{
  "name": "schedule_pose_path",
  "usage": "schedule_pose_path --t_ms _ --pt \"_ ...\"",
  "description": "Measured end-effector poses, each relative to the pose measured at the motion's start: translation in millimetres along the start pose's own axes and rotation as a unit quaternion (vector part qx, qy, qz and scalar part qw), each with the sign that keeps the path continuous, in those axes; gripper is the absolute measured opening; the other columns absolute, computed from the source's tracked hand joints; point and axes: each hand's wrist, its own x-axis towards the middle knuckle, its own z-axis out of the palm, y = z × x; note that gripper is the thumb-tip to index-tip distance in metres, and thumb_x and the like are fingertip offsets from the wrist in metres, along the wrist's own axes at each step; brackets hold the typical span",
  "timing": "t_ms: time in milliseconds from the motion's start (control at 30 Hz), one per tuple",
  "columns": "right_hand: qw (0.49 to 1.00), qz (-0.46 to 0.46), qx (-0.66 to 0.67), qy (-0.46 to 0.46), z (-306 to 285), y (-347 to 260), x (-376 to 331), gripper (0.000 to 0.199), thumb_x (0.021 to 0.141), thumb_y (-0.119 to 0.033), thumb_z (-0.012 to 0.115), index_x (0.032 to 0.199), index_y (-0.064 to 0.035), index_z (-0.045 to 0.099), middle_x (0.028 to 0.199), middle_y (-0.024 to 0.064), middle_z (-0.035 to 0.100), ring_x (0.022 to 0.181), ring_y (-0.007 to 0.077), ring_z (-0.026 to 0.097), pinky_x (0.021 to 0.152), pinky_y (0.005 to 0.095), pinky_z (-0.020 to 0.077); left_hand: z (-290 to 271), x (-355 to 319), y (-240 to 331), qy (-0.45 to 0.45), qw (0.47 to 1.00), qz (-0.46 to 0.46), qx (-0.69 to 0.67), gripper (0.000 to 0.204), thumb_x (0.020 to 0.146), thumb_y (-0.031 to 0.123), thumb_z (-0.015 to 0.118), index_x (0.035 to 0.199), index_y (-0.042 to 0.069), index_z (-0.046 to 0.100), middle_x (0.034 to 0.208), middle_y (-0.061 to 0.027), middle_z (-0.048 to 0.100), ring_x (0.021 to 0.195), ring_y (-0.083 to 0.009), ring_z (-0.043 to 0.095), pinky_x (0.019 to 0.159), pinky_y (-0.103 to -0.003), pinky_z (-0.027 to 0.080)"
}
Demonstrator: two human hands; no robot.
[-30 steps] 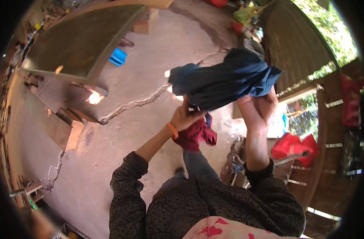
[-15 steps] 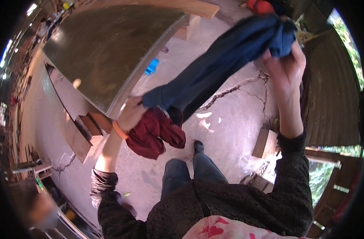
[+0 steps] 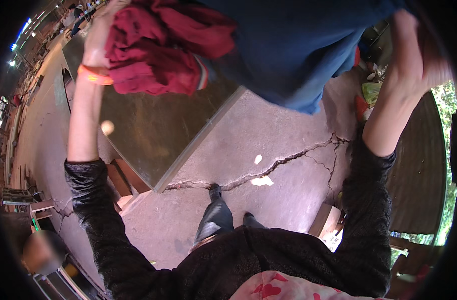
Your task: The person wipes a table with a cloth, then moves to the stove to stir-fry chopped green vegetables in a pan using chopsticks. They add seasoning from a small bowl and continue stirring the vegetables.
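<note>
Both my arms are raised, spreading cloth high in front of me. My left hand [image 3: 99, 40], with an orange band at the wrist, is closed on a bunched dark red garment [image 3: 156, 55] with a striped edge; its fingers are partly hidden. To the right of it spreads a blue garment [image 3: 293, 50], cut off by the top of the view. My right hand [image 3: 413, 52] is up at this garment's right end, closed at its edge; it is blurred and its fingertips hardly show.
A dark, smooth tabletop [image 3: 158, 130] stands ahead to the left, its near corner close to my feet. The concrete floor has a long crack [image 3: 283, 161]. A wooden block [image 3: 324, 220] lies at right, beside corrugated sheeting [image 3: 413, 175]. Another person [image 3: 43, 252] is at lower left.
Both hands have risen and moved farther apart. The blue garment, stretched long and narrow before, is now spread wider and higher, and the red one has gone up with my left hand.
</note>
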Motion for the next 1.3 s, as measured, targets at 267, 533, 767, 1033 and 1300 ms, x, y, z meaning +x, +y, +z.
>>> schedule_pose_path --t_ms 267,533,767,1033,1300 --pt "0.963 0.269 -0.017 0.022 25.0 513.0 -607.8 0.012 0.089 -0.001 0.072 0.1 -0.0008 0.067 0.104 0.006 0.059 0.095 0.0118 0.057 0.083 0.0267 0.0437 -456.0 -325.1 -442.2 -0.186 0.899 0.023 0.396 0.051 0.094 0.016 0.047 0.142 -0.001 0.051 0.145 -0.0135 0.055 0.133 -0.0203 0.051 0.117 -0.033 0.033" --pt "0.887 0.457 -0.062 -0.008 73.2 741.2 -714.5 0.014 0.093 -0.007 0.067 0.105 -0.0002 0.067 0.099 0.0072 0.065 0.085 0.0139 0.064 0.077 0.0283 0.0514 -653.4 -409.8 -540.9 -0.091 0.708 -0.343 0.61 0.047 0.083 0.012 0.049 0.125 0.017 0.071 0.097 -0.0175 0.074 0.091 -0.0298 0.071 0.085 -0.042 0.054" --pt "0.897 0.34 -0.079 -0.27 94.1 772.6 -732.8 0.071 0.091 -0.007 0.065 0.154 -0.0173 0.034 0.137 0.0168 0.057 0.121 0.0359 0.056 0.105 0.0448 0.0457 -661.5 -435.2 -511.2 -0.044 0.473 -0.361 0.802 0.057 0.081 0.024 0.057 0.137 0.016 0.06 0.101 -0.0288 0.069 0.096 -0.0439 0.068 0.088 -0.051 0.053" --pt "0.824 0.433 -0.365 0.014 -218.1 692.6 -714.4 0.024 0.094 -0.016 0.066 0.115 -0.0054 0.071 0.11 0.0098 0.074 0.099 0.0203 0.071 0.086 0.0337 0.0548 -560.0 -458.1 -492.3 -0.103 0.503 -0.505 0.694 0.063 0.082 0.042 0.071 0.135 0.01 0.061 0.122 -0.0204 0.067 0.113 -0.0353 0.066 0.1 -0.041 0.05" --pt "0.835 0.418 -0.357 0.031 -374.2 687.6 -595.1 0.024 0.092 -0.025 0.071 0.105 -0.0051 0.074 0.099 0.0086 0.075 0.093 0.0169 0.072 0.08 0.0291 0.0546 -383.0 -656.0 -545.7 0.196 0.584 -0.622 0.483 0.106 0.08 0.052 0.076 0.158 0.007 0.021 0.135 -0.0321 0.056 0.129 -0.0377 0.055 0.107 -0.043 0.043"
